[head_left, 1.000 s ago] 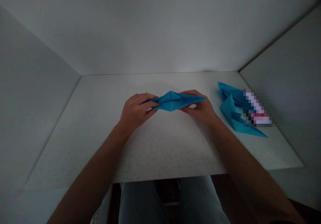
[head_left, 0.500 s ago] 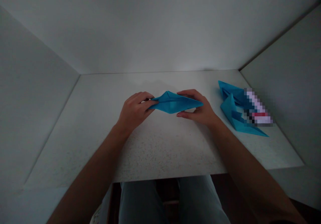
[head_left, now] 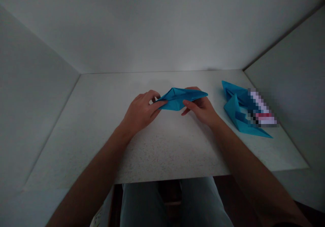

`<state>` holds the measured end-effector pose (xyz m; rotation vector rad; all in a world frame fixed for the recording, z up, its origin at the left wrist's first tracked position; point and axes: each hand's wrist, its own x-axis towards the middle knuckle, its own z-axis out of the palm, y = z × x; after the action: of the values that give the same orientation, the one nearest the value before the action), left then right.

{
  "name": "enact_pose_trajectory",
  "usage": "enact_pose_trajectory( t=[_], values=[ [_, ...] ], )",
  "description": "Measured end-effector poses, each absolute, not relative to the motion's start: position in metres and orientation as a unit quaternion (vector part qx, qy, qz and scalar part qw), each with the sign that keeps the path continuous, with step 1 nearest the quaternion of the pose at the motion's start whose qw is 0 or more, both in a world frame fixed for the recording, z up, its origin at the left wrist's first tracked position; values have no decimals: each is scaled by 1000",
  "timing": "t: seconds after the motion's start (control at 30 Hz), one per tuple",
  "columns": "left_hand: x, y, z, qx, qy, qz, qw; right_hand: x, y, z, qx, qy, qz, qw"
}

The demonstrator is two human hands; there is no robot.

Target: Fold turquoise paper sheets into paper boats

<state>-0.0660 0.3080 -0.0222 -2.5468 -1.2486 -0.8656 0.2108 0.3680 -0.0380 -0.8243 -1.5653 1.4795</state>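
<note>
A blue folded paper boat (head_left: 175,100) is held between my two hands above the white tabletop. My left hand (head_left: 143,110) pinches its left tip between thumb and fingers. Around its right half is my right hand (head_left: 201,106), the thumb pressed on the near side and some fingers behind, partly hidden by the paper. The boat lies nearly level, with a small peak in its middle and a pointed right end.
Two more blue paper boats, one nearer (head_left: 236,115) and one farther (head_left: 235,91), lie at the right of the white table (head_left: 162,152). A blurred pale patch (head_left: 264,108) covers part of them. White walls (head_left: 162,27) enclose the back and sides.
The boat has tilted and shifted slightly to the right and away from me. My right thumb has come up onto its near side, and my left hand has moved a little to the right.
</note>
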Motion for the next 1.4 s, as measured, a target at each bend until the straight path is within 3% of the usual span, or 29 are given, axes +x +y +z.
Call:
enact_pose_trajectory(
  t=[0.23, 0.4, 0.8, 1.23, 1.4],
  values=[
    [-63, 302, -21, -789, -451, -417, -28, 209, 369, -33, -343, -610, 594, 398],
    [-63, 306, -28, -754, -485, -431, -105, 207, 366, -31, -317, -585, 633, 396],
    [-60, 311, -20, -769, -398, -491, -97, 208, 363, -29, -294, -626, 637, 340],
    [-56, 306, -16, -748, -416, -488, -169, 209, 366, -27, -315, -642, 612, 338],
    [-54, 306, -22, -677, -471, -530, -198, 208, 366, -31, -310, -627, 605, 380]
  ],
)
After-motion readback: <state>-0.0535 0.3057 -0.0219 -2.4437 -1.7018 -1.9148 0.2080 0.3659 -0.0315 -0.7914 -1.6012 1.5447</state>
